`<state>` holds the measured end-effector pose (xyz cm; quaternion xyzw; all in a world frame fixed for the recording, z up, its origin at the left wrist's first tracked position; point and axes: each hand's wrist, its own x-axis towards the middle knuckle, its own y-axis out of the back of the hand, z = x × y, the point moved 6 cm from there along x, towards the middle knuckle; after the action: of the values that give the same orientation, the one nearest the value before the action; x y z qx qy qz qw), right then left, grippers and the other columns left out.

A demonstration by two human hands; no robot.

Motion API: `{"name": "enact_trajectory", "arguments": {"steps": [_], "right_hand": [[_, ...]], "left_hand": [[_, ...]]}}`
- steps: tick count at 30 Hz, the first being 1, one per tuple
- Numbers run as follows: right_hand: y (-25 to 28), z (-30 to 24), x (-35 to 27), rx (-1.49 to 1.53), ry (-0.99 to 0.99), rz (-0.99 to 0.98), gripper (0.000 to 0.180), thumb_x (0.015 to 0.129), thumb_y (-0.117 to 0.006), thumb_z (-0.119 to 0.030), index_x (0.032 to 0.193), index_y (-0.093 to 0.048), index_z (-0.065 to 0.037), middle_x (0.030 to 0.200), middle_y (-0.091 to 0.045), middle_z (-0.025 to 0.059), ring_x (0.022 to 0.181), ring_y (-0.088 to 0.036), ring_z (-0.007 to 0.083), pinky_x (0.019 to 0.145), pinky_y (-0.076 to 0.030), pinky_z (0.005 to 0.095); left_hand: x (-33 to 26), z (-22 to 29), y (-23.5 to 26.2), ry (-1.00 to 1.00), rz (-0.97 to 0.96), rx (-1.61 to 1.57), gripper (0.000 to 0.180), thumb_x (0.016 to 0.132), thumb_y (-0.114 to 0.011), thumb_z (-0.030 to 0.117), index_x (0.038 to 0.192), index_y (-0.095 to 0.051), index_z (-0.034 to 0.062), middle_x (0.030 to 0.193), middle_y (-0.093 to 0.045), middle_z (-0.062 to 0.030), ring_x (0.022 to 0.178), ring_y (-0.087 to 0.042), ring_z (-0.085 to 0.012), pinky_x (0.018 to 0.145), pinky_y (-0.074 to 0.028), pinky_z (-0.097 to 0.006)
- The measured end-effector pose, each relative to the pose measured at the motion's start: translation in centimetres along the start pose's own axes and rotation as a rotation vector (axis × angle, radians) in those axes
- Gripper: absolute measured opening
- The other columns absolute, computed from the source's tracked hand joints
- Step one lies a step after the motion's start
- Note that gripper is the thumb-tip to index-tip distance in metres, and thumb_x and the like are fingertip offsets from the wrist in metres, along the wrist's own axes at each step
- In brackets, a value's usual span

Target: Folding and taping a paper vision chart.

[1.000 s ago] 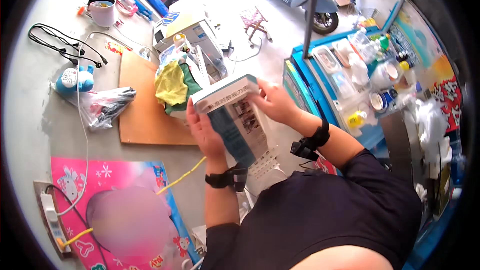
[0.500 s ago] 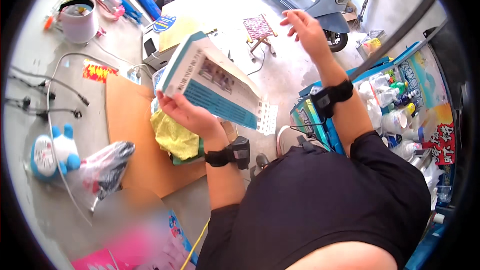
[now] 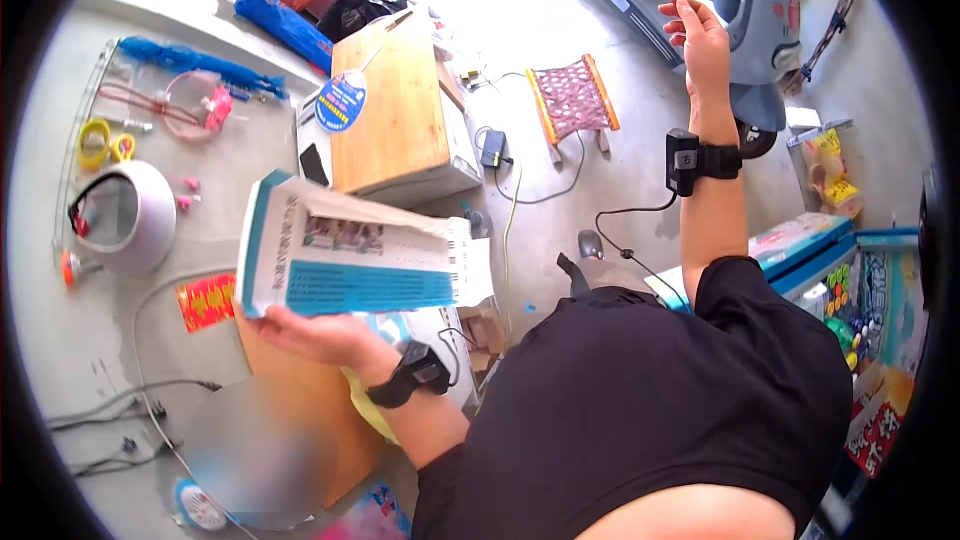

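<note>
My left hand (image 3: 315,336) holds up a white and teal printed paper carton (image 3: 370,283), its fingers under the lower edge and behind it. The printed face, with a photo strip and a teal panel, is turned toward me. A small white flap juts out at its right end. My right hand (image 3: 697,28) is raised at the upper right, in front of the grey scooter (image 3: 765,40). Its fingers are bent in together; whether anything small is between them I cannot make out. Each wrist wears a black strapped device.
A wood-topped cabinet (image 3: 390,105) stands beyond the carton. A folding stool (image 3: 575,105) and a power adapter (image 3: 494,148) with cables are on the floor. At left, a white round container (image 3: 152,215) stands near a wall grid; a blue display case (image 3: 820,260) is at right.
The view has turned and shifted. My left hand has tilted the carton flatter, farther left and lower. My right hand has moved to the right and up, its arm stretched farther out.
</note>
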<state>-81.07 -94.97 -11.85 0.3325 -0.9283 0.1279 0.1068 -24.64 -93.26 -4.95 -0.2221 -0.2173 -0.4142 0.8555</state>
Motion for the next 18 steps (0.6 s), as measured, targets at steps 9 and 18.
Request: {"name": "enact_trajectory", "arguments": {"steps": [9,18], "right_hand": [[-11.3,3.9,12.6,-0.217,0.101,-0.240,0.022,0.095,-0.059,-0.022,0.107,-0.068,-0.005,0.091,-0.070,0.0014,0.073,-0.055,0.0052,0.064,-0.042,0.0191],[-27.5,3.7,19.4,-0.494,0.432,-0.580,0.019,0.093,-0.062,-0.016,0.105,-0.068,-0.002,0.078,-0.066,0.0043,0.067,-0.056,0.0076,0.060,-0.044,0.0231]], "left_hand": [[7.5,-2.7,-9.0,-0.103,0.125,0.220,0.050,0.099,-0.046,0.028,0.134,-0.041,-0.0066,0.127,-0.051,-0.0205,0.114,-0.056,-0.0296,0.097,-0.046,-0.039],[12.5,-10.1,-9.6,0.011,0.101,0.147,0.052,0.099,-0.049,0.029,0.137,-0.039,-0.0059,0.126,-0.053,-0.0177,0.113,-0.055,-0.0253,0.097,-0.045,-0.037]]}}
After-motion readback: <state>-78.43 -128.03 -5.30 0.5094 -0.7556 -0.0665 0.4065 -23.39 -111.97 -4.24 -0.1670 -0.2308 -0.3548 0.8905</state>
